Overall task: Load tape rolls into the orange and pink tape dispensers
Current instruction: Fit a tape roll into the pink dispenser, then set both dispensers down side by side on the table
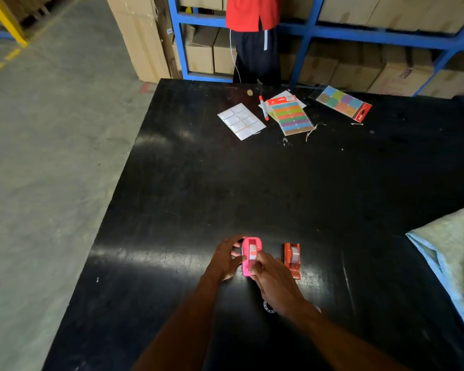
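Note:
The pink tape dispenser (pixel 250 249) stands on the black table (pixel 252 183) near its front, with a tape roll (pixel 253 252) seated in its well. My left hand (pixel 224 259) grips the dispenser's left side. My right hand (pixel 272 283) holds its near end, fingers pressed against the front of the roll. The orange tape dispenser (pixel 292 259) stands just to the right, apart from both hands, and a clear tape roll (pixel 295 255) sits inside it.
At the far side lie a white label sheet (pixel 241 121), a red marker (pixel 263 107) and two packs of coloured tabs (pixel 291 116) (pixel 343 103). A person in red (pixel 252 36) stands beyond the table by blue shelving. A green-blue cloth (pixel 453 253) covers the right edge. A small ring (pixel 268 307) lies beside my right wrist.

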`<state>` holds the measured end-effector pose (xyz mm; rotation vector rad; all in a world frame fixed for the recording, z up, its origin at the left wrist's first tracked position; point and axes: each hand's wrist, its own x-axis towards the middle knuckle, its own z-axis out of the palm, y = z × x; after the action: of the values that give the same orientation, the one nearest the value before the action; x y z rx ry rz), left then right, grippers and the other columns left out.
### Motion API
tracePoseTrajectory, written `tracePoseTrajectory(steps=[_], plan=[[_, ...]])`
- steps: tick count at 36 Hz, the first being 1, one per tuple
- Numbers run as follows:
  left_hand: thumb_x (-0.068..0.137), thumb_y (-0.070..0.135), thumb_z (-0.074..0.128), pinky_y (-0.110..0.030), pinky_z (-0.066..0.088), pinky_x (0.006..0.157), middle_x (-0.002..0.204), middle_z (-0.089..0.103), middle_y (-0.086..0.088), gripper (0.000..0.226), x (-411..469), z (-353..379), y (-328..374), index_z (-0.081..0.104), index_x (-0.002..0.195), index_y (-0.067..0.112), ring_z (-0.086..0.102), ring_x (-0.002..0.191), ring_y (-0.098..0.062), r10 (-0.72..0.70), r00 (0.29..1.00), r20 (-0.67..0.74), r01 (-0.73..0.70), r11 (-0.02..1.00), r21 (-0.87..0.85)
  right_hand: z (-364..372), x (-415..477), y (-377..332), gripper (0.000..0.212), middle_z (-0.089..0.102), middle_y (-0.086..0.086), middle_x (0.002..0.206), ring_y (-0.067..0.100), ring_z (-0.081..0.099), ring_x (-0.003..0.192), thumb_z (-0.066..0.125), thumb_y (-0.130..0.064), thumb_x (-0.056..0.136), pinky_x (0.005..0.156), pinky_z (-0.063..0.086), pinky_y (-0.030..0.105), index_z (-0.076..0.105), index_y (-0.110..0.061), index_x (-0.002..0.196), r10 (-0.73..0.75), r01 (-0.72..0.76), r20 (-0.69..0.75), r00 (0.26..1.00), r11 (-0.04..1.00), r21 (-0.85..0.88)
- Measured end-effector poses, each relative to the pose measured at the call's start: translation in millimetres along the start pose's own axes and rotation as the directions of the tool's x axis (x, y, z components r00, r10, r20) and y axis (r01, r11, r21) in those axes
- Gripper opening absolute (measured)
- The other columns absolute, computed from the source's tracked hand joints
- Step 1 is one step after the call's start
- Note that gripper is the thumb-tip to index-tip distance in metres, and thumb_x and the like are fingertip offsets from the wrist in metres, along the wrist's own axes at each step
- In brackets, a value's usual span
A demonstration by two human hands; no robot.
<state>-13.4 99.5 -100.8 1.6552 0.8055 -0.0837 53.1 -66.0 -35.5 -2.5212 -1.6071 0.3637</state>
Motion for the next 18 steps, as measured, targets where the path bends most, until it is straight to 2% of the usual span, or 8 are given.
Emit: tracePoseTrajectory(steps=[3,7,9,11,14,16,18], plan=[[0.071,0.012,0.074,-0.056,0.058,0.084,0.122,0.058,-0.009,0.063,12,3,-24,0.056,0.123,0.043,0.065,0.099,-0.030,0.012,1.000,0.004,-0.012,1.000,0.009,5,-6,-2,0.032,0.054,0.000,0.110,0.017,0.059,0.086,0.084,-0.017,0.070,0.066,0.051,0.032,0.066,-0.017,0.096,0.025,-0.025,0.008,1.000,1.000,-0.007],[0.077,0.004,0.073,-0.053,0.058,0.086,0.124,0.058,-0.012,0.063,-2,0,2,0.053,0.133,0.026,0.065,0.101,-0.028,0.018,1.000,0.001,-0.018,0.999,0.037,13,-4,-6,0.015,0.061,0.005,0.107,0.022,0.061,0.087,0.076,-0.014,0.078,0.072,0.049,0.038,0.070,-0.014,0.092,0.100,-0.099,0.029,0.995,0.994,-0.037],[0.077,0.004,0.073,-0.053,0.058,0.087,0.123,0.059,-0.013,0.063,-2,1,1,0.053,0.133,0.023,0.064,0.102,-0.028,0.018,1.000,-0.011,-0.018,0.999,0.043,16,-2,-9,0.008,0.062,0.006,0.105,0.023,0.061,0.088,0.072,-0.012,0.082,0.074,0.050,0.039,0.072,-0.013,0.090,0.144,-0.142,0.039,0.989,0.989,-0.047],[0.074,0.007,0.072,-0.053,0.057,0.088,0.122,0.060,-0.013,0.062,-2,3,1,0.055,0.131,0.023,0.064,0.102,-0.029,0.022,0.999,-0.027,-0.021,1.000,0.023,16,0,-13,0.010,0.062,0.006,0.105,0.021,0.060,0.085,0.071,-0.012,0.083,0.070,0.052,0.037,0.073,-0.013,0.092,0.170,-0.168,0.054,0.984,0.985,-0.045],[0.080,0.003,0.069,-0.045,0.056,0.091,0.122,0.062,-0.013,0.055,-6,7,7,0.055,0.131,0.021,0.063,0.103,-0.027,0.008,0.999,-0.038,-0.007,1.000,0.027,15,2,-19,0.012,0.064,0.008,0.101,0.022,0.061,0.082,0.077,-0.009,0.078,0.067,0.054,0.039,0.074,-0.008,0.089,0.219,-0.216,0.061,0.974,0.975,-0.045],[0.080,0.004,0.069,-0.044,0.056,0.091,0.119,0.064,-0.013,0.053,-10,10,10,0.058,0.127,0.025,0.064,0.103,-0.028,0.005,0.998,-0.060,-0.005,1.000,0.010,15,0,-21,0.013,0.062,0.007,0.102,0.023,0.060,0.085,0.077,-0.008,0.077,0.072,0.053,0.041,0.075,-0.010,0.089,0.237,-0.233,0.071,0.969,0.970,-0.069],[0.080,0.009,0.069,-0.039,0.058,0.087,0.116,0.066,-0.010,0.051,-13,12,10,0.059,0.127,0.028,0.066,0.102,-0.027,-0.003,0.997,-0.082,0.005,1.000,0.024,15,-4,-20,0.016,0.059,0.007,0.114,0.025,0.058,0.095,0.069,-0.010,0.084,0.082,0.050,0.043,0.074,-0.014,0.100,0.209,-0.202,0.092,0.974,0.976,-0.082]])
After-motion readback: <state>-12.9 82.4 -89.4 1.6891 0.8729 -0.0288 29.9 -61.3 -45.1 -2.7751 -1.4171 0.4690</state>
